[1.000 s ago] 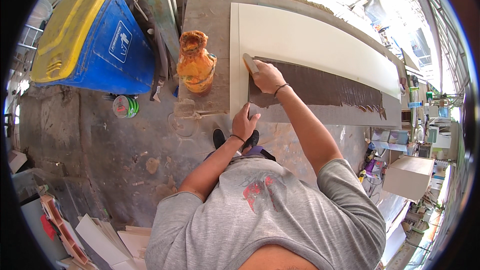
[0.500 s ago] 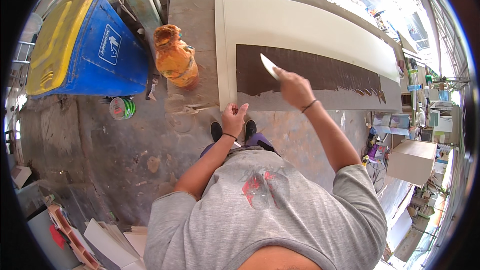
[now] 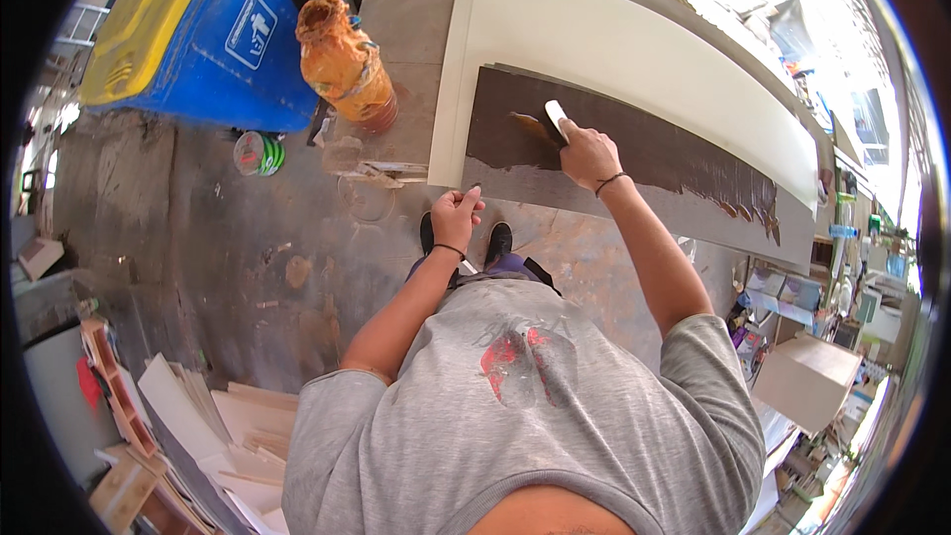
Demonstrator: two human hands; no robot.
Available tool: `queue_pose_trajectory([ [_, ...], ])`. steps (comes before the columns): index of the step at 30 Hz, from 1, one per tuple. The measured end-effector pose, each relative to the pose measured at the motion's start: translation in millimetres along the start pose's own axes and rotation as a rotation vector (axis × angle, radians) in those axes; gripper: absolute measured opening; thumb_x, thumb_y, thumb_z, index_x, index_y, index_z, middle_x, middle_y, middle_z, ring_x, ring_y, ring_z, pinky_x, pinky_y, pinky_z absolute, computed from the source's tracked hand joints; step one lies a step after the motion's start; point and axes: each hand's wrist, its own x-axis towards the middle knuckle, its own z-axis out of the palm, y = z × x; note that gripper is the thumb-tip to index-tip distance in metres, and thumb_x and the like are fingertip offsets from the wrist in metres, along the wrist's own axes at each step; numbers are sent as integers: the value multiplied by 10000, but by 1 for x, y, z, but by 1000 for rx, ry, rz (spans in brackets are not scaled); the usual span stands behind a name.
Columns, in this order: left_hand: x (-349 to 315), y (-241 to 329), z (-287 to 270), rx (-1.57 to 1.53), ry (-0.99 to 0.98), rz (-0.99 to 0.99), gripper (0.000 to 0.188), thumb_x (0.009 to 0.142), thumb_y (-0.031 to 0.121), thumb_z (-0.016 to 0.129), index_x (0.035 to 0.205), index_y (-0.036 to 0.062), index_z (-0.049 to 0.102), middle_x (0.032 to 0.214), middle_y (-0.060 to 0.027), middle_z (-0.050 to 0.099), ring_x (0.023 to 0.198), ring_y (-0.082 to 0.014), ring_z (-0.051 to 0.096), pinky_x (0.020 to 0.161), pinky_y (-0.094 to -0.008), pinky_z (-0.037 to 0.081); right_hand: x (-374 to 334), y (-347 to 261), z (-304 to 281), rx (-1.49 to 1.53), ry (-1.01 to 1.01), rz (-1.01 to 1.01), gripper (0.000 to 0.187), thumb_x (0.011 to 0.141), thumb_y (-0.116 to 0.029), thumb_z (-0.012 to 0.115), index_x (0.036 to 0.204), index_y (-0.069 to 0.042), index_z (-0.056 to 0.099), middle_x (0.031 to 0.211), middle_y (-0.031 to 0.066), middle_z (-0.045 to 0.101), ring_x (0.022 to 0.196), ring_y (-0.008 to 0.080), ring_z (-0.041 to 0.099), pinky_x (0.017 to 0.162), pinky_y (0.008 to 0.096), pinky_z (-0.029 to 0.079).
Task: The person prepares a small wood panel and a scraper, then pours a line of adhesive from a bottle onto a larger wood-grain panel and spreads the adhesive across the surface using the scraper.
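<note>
My right hand (image 3: 590, 157) grips a white flat spreader (image 3: 556, 115), its blade down at the dark sheet. Wet brown glue (image 3: 654, 139) covers much of the grey-brown sheet (image 3: 575, 187), with a ragged edge along the near side and right end. Beside the spreader, an amber streak of glue (image 3: 533, 126) shines. Under the sheet lies a larger cream-white panel (image 3: 634, 45). My left hand (image 3: 459, 216) is closed near the panel's near left corner, thumb and fingers pinched together; what they hold, if anything, is too small to make out.
Left of the panel stands an orange, glue-crusted bottle (image 3: 347, 64) on the bench (image 3: 406, 30). A blue bin (image 3: 233, 50) with a yellow lid is beyond it, and a green-and-white can (image 3: 259, 154) sits on the floor. Board offcuts (image 3: 218, 426) lean at lower left; a pale box (image 3: 807, 381) stands right.
My right hand has shifted the spreader over the sheet, and an amber glue streak now shows beside it. The whole view has turned slightly. My left hand stays near the corner.
</note>
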Motion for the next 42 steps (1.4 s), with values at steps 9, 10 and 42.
queue_pose_trajectory([
  [9,2,-14,-27,-219,61,-7,211,885,276,611,841,73,576,725,-15,609,482,-39,497,399,-168,366,0,-46,18,37,-130,-265,409,758,-138,502,1163,-106,547,832,200,648,796,373,627,719,468,482],
  [10,4,-15,-32,-243,74,-22,216,895,285,591,865,73,571,741,-19,604,487,-44,495,404,-175,375,-1,-50,19,27,-149,-283,403,757,-134,504,1155,-105,552,827,198,649,790,370,630,710,469,483],
  [42,97,83,8,979,-113,629,508,917,457,409,1111,44,632,1097,-224,600,1039,-364,554,938,-419,414,-49,-86,37,-26,-211,-593,251,754,-84,516,1000,-60,564,854,161,654,762,323,653,618,431,497],
])
